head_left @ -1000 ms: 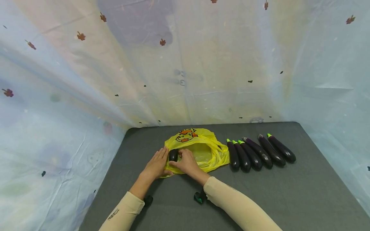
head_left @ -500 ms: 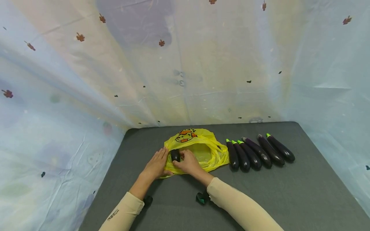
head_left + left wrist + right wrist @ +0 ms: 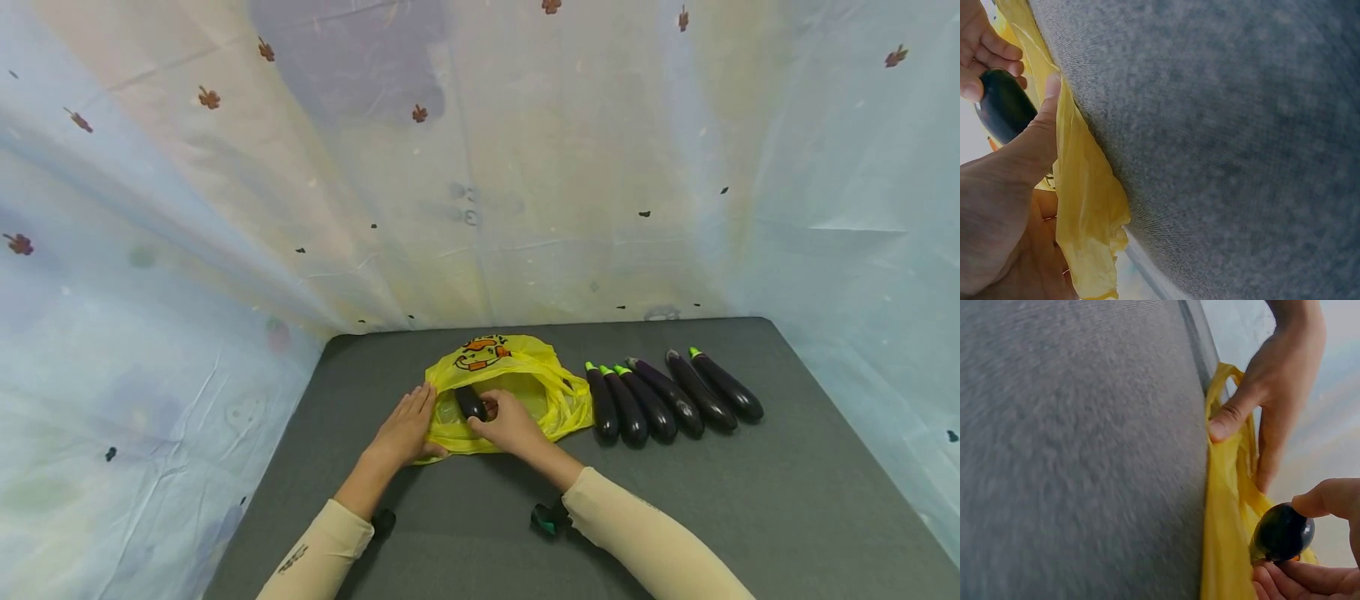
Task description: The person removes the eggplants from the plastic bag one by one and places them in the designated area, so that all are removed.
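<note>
A yellow plastic bag (image 3: 534, 354) with a printed cartoon lies on the grey table, its mouth facing the person. At the left side of that mouth, the left hand (image 3: 405, 427) rests on the bag with straight fingers, its thumb (image 3: 1046, 119) pressing the lower edge. Between thumb and fingertips, the right hand (image 3: 513, 425) grips the rounded end of a dark eggplant (image 3: 471, 403) at the opening. The eggplant's far end is hidden under the bag's upper layer.
Several eggplants (image 3: 632, 408) lie side by side right of the bag, some with bright green stem ends. Behind the table (image 3: 675, 517) hangs a pale patterned sheet (image 3: 525, 167), which also runs along the left side.
The right hand has moved to the right with the eggplant's near end. The eggplant has turned from nearly straight to slanting. The left hand has stayed on the bag.
</note>
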{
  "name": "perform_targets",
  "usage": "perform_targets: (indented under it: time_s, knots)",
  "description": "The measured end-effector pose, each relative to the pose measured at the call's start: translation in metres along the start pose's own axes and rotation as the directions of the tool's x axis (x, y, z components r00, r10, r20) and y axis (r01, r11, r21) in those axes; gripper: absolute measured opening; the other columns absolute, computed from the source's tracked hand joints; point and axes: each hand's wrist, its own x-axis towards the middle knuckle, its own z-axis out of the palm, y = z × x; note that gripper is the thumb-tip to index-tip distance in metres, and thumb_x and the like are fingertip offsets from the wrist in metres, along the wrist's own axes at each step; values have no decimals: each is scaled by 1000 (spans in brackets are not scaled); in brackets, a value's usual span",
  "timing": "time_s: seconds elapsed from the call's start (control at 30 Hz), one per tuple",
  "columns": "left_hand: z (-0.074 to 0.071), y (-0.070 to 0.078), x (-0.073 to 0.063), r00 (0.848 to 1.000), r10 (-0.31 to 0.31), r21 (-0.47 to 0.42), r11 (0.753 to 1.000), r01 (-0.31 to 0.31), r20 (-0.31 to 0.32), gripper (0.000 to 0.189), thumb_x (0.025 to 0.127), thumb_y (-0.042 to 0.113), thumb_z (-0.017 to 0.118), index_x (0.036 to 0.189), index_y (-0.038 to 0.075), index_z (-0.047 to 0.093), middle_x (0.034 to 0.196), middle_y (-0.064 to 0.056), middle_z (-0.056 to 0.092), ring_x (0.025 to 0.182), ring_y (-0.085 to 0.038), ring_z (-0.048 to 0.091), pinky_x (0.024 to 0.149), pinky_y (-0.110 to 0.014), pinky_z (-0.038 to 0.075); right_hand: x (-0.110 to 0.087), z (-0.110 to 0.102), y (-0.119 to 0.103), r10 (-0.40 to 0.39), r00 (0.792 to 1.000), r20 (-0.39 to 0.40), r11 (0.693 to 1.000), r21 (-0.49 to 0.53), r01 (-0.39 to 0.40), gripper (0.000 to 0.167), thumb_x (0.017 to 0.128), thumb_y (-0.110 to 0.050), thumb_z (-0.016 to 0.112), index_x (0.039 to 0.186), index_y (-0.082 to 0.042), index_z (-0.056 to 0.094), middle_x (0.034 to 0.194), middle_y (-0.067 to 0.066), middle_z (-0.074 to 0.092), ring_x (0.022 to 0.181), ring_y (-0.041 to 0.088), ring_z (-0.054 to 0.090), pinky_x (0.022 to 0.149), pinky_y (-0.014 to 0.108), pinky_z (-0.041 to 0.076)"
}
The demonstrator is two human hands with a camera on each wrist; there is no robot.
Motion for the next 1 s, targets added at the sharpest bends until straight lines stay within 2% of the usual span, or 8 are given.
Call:
perform_targets:
  time_s: [0.4, 0.63, 1.0]
  knots:
    - [-3, 0, -1, 999, 26, -12, 1000, -27, -30, 116, 87, 48, 88, 166, -10, 25, 174, -28, 22, 162, -42, 23, 133, -53, 21, -19, -26, 1, -18, 1000, -11, 999, -38, 18, 52, 98, -26, 80, 141, 0, 66, 127, 15, 70, 110, 30, 69, 94, 49, 61]
    - [-1, -2, 0, 1000, 21, -20, 1000, -21, -9, 117, 88, 49, 86, 168, -8, 22, 176, -27, 18, 163, -41, 20, 134, -52, 19, -31, -41, 8, -10, 1000, -6, 998, -57, 9, 50, 97, -24, 81, 141, -4, 68, 128, 11, 70, 111, 26, 68, 97, 47, 60]
    - [0, -2, -1, 1000, 22, -20, 1000, -23, -9, 117, 89, 50, 86, 167, -9, 22, 176, -27, 18, 164, -41, 19, 134, -52, 19, -46, -64, 17, -52, 998, 44, 996, -64, 55, 49, 99, -22, 79, 142, -1, 67, 131, 13, 69, 114, 30, 69, 99, 49, 59]
